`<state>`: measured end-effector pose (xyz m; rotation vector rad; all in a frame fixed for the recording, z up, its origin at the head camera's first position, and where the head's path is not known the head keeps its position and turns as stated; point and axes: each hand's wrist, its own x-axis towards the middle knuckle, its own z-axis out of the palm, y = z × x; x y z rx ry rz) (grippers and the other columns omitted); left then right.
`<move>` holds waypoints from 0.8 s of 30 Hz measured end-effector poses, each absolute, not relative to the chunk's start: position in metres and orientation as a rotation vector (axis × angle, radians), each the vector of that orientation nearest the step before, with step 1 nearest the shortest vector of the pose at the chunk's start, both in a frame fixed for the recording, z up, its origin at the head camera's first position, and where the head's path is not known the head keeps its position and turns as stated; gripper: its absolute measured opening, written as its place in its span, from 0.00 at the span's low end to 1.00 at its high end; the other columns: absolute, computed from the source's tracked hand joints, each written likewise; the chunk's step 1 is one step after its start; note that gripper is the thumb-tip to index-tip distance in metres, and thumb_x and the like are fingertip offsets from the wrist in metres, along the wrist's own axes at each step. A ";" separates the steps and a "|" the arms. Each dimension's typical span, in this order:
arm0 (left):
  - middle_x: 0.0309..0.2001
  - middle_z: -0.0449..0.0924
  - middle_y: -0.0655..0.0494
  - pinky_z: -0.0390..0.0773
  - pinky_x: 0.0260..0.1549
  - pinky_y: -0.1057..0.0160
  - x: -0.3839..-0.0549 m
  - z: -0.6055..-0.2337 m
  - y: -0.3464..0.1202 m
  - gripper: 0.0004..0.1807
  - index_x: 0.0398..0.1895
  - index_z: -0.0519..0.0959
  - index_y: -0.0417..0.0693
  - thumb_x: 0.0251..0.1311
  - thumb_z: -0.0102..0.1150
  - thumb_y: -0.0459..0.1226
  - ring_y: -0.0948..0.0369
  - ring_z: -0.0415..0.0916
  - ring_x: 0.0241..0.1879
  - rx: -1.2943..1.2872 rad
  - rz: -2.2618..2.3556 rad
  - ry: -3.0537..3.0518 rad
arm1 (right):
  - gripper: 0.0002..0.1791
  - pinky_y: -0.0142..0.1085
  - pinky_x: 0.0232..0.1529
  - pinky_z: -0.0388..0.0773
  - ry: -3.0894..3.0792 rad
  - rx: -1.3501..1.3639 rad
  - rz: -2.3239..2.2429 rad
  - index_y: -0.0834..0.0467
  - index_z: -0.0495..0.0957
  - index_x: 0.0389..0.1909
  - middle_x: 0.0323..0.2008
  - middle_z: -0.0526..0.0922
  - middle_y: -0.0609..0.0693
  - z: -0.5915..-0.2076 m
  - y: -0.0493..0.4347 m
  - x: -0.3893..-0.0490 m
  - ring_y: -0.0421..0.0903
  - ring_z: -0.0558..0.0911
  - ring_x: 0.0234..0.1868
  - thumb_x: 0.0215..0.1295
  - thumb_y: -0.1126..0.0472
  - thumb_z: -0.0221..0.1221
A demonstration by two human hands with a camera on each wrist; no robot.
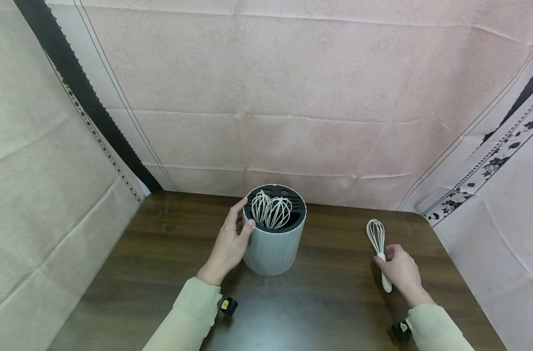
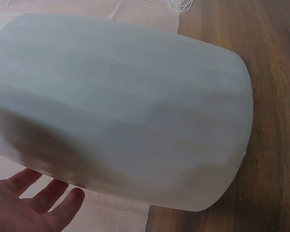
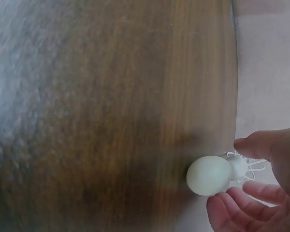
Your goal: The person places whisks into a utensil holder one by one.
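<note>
A pale grey ribbed utensil holder [image 1: 273, 251] with a black slotted top stands upright on the table. The wire heads of two white whisks [image 1: 271, 209] stick up out of its opening. At its left side, my left hand [image 1: 228, 243] touches the holder near the rim, thumb toward the front. In the left wrist view, the fingers [image 2: 67, 208] of that hand lie along the holder's side. Off to the right, my right hand [image 1: 400, 269] holds another white whisk [image 1: 376, 234] by its handle, wire head pointing away. Its rounded handle end [image 3: 209, 175] faces the right wrist camera.
The dark brown wooden table [image 1: 328, 302] has its back edge just behind the holder. A pale patterned cloth [image 1: 293, 97] hangs behind, and further cloth [image 1: 507, 219] borders the right side. Between the holder and the right hand lies a stretch of bare tabletop.
</note>
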<state>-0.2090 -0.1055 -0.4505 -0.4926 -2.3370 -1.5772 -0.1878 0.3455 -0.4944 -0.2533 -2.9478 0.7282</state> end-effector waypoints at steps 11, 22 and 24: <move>0.71 0.55 0.57 0.68 0.59 0.46 -0.210 -0.450 -0.104 0.30 0.75 0.50 0.69 0.73 0.44 0.50 0.53 0.63 0.64 -0.506 -1.592 -2.328 | 0.21 0.41 0.26 0.72 -2.983 -0.322 0.786 0.71 0.74 0.44 0.33 0.81 0.58 -0.495 0.347 -0.186 0.51 0.79 0.30 0.62 0.55 0.61; 0.71 0.56 0.56 0.67 0.60 0.44 -0.210 -0.450 -0.105 0.31 0.75 0.51 0.63 0.73 0.45 0.50 0.52 0.63 0.64 -0.505 -1.589 -2.326 | 0.22 0.35 0.29 0.76 -2.867 -0.332 1.152 0.71 0.75 0.47 0.35 0.82 0.56 -0.497 0.338 -0.191 0.44 0.79 0.31 0.65 0.55 0.60; 0.71 0.56 0.56 0.67 0.59 0.44 -0.210 -0.451 -0.105 0.31 0.75 0.51 0.63 0.73 0.45 0.50 0.52 0.63 0.64 -0.509 -1.590 -2.321 | 0.26 0.33 0.31 0.78 -2.781 -0.350 1.434 0.72 0.73 0.52 0.37 0.82 0.56 -0.492 0.334 -0.193 0.42 0.79 0.33 0.67 0.53 0.59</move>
